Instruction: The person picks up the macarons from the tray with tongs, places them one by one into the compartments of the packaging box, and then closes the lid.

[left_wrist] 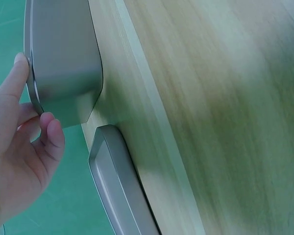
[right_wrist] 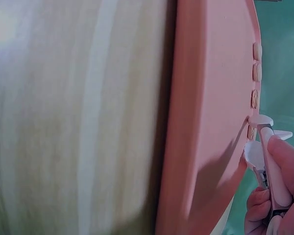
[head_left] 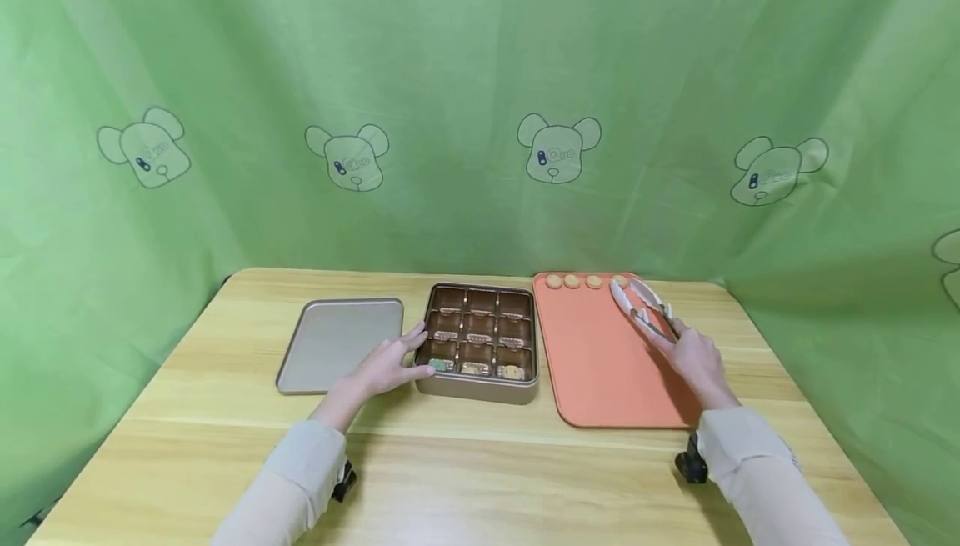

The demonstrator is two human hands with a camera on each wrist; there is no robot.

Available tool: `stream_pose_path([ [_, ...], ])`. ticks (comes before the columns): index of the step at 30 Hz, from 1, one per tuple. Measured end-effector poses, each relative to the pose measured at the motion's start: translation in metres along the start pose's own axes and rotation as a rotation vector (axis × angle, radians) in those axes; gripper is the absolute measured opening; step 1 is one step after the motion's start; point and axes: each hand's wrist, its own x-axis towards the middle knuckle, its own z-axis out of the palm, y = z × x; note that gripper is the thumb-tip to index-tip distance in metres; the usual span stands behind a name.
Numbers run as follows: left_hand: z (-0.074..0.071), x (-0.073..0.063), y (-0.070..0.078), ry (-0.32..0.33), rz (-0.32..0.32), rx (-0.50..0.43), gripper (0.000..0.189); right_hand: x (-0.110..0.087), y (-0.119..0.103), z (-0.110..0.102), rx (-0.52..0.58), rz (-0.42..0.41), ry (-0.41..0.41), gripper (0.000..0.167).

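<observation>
My left hand (head_left: 390, 363) touches the left edge of a square metal tin (head_left: 476, 389), thumb at its front left corner and fingers spread along the rim. A brown divided insert (head_left: 478, 300) fills the tin. Its front row holds a green piece (head_left: 437, 365) at left and pale cookies (head_left: 512, 372) in the middle and right compartments. My right hand (head_left: 697, 358) grips white-tipped tongs (head_left: 643, 310). Their spread tips stand on either side of the rightmost cookie (right_wrist: 252, 132) at the far edge of an orange tray (head_left: 600, 371).
More round cookies (head_left: 572, 281) lie in a row to the left along the tray's far edge. A flat metal lid (head_left: 341, 342) lies left of the tin on the wooden table (head_left: 465, 463). A green curtain (head_left: 450, 221) hangs right behind the table.
</observation>
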Motion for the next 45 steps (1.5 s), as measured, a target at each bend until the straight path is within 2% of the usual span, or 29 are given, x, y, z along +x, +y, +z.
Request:
stream_pose_path([
  [7, 0.004, 0.001, -0.002, 0.011, -0.001, 0.014, 0.074, -0.002, 0.003, 0.000, 0.000, -0.012, 0.002, 0.069],
  [18, 0.002, -0.001, -0.002, 0.026, -0.011, -0.008, 0.073, -0.008, 0.010, 0.000, -0.012, -0.077, -0.002, 0.066],
  [24, 0.001, -0.002, 0.001, 0.021, -0.025, -0.007, 0.072, -0.020, 0.012, -0.005, -0.018, -0.115, 0.004, 0.064],
  [30, 0.002, -0.001, 0.000, 0.025, -0.008, -0.003, 0.071, -0.033, 0.015, -0.009, -0.035, -0.131, 0.014, 0.067],
  [37, 0.002, -0.002, -0.001, 0.024, -0.002, -0.005, 0.072, -0.051, 0.014, -0.013, -0.042, -0.187, 0.017, 0.067],
  [45, 0.001, -0.002, 0.000, 0.008, -0.008, -0.005, 0.072, -0.072, 0.012, -0.008, -0.012, -0.207, 0.033, 0.066],
])
